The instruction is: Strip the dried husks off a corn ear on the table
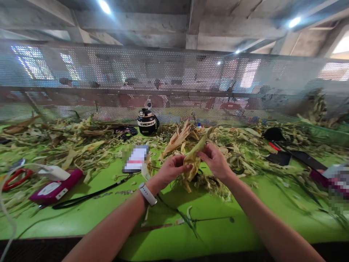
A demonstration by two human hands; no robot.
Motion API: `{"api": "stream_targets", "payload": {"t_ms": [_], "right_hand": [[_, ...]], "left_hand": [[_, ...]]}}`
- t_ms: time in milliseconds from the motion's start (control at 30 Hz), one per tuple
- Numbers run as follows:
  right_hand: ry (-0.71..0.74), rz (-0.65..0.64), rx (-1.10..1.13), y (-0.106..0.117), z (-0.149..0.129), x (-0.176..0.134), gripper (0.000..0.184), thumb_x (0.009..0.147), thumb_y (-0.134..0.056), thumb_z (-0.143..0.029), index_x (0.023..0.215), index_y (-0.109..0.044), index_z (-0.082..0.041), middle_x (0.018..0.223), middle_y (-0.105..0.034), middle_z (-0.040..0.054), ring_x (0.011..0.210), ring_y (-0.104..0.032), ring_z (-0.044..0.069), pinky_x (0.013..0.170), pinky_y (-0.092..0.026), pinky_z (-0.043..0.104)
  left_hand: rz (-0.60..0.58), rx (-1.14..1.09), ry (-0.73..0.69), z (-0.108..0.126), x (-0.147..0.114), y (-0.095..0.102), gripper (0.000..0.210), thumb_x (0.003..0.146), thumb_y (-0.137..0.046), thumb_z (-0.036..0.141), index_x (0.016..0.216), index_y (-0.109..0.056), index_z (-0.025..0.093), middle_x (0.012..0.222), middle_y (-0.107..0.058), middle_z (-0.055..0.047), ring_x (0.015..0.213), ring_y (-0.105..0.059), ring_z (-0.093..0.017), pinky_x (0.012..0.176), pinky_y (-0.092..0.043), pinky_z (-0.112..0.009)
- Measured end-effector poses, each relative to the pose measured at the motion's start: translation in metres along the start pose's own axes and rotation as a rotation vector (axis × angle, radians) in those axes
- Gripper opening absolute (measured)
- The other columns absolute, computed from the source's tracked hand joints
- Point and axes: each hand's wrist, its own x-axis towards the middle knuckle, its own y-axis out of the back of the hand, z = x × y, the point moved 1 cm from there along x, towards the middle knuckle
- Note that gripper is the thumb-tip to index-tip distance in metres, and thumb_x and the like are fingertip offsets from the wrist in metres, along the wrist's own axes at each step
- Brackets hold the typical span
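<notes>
Both my hands meet over the middle of the table on one dry, yellowish corn husk (194,162). My left hand (173,168) pinches its lower left side between thumb and fingers; a white band sits on that wrist. At its right edge, the thumb and fingers of my right hand (214,160) are closed on the husk, whose narrow greenish tip points up and to the right. Behind it stands a bunch of tan husks (178,136). Below my hands lies a small heap of husk scraps (211,185), partly hidden by them.
A phone (136,159) on a black strap lies left of my hands, with a black jug (146,122) behind it. Further left are a magenta box (56,187) and a white charger (54,173). Husk litter (62,136) covers the green table's (215,227) back, before a perforated metal screen (169,69).
</notes>
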Motion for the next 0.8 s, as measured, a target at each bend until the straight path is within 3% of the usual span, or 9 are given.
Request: {"api": "stream_targets", "payload": {"t_ms": [200,300,367,533,733,800], "right_hand": [[-0.248,-0.009,0.426,-0.004,-0.003,-0.006,0.036,0.064,-0.075,-0.041,0.075,-0.047,-0.021,0.072,-0.057,-0.004,0.062,-0.054,0.01,0.061,-0.048,0.024],[-0.295,-0.074,0.482,-0.006,-0.003,-0.008,0.037,0.063,-0.076,-0.04,0.074,-0.046,-0.021,0.067,-0.056,-0.0053,0.056,-0.052,0.008,0.055,-0.045,0.021],[-0.303,-0.123,0.436,-0.006,-0.004,-0.009,0.037,0.062,-0.077,-0.038,0.074,-0.047,-0.02,0.07,-0.059,-0.0044,0.059,-0.054,0.009,0.056,-0.044,0.021],[-0.298,-0.246,0.335,-0.011,-0.007,-0.012,0.036,0.06,-0.079,-0.034,0.073,-0.049,-0.02,0.07,-0.058,-0.0045,0.066,-0.056,0.01,0.062,-0.044,0.022],[-0.348,-0.413,0.4,-0.009,-0.007,-0.015,0.03,0.065,-0.076,-0.036,0.07,-0.052,-0.019,0.055,-0.047,-0.0071,0.047,-0.042,0.006,0.044,-0.035,0.018],[-0.364,-0.43,0.418,-0.007,-0.007,-0.014,0.029,0.068,-0.074,-0.037,0.073,-0.052,-0.019,0.055,-0.047,-0.007,0.046,-0.043,0.006,0.045,-0.037,0.019]], "left_hand": [[-0.076,-0.225,0.04,0.007,-0.005,-0.001,0.03,0.051,-0.082,0.021,0.076,-0.067,0.015,0.077,-0.066,-0.001,0.07,-0.059,-0.011,0.073,-0.046,-0.024],[-0.201,-0.234,0.094,0.008,-0.008,0.0,0.025,0.051,-0.081,0.016,0.069,-0.064,0.014,0.071,-0.064,0.0,0.065,-0.057,-0.009,0.069,-0.045,-0.022],[-0.244,-0.239,0.119,0.006,-0.008,0.001,0.024,0.056,-0.078,0.02,0.075,-0.065,0.014,0.076,-0.064,-0.002,0.068,-0.058,-0.011,0.069,-0.045,-0.023],[-0.124,-0.337,0.136,0.002,-0.006,0.002,0.021,0.065,-0.072,0.03,0.076,-0.063,0.015,0.074,-0.063,-0.003,0.065,-0.057,-0.011,0.063,-0.046,-0.023],[-0.034,-0.38,0.21,0.01,-0.009,-0.006,0.026,0.056,-0.074,0.023,0.078,-0.067,0.012,0.073,-0.069,-0.007,0.057,-0.059,-0.014,0.059,-0.048,-0.027],[0.02,-0.386,0.199,0.011,-0.008,-0.006,0.026,0.054,-0.074,0.019,0.078,-0.066,0.012,0.073,-0.069,-0.006,0.058,-0.06,-0.014,0.062,-0.05,-0.028]]}}
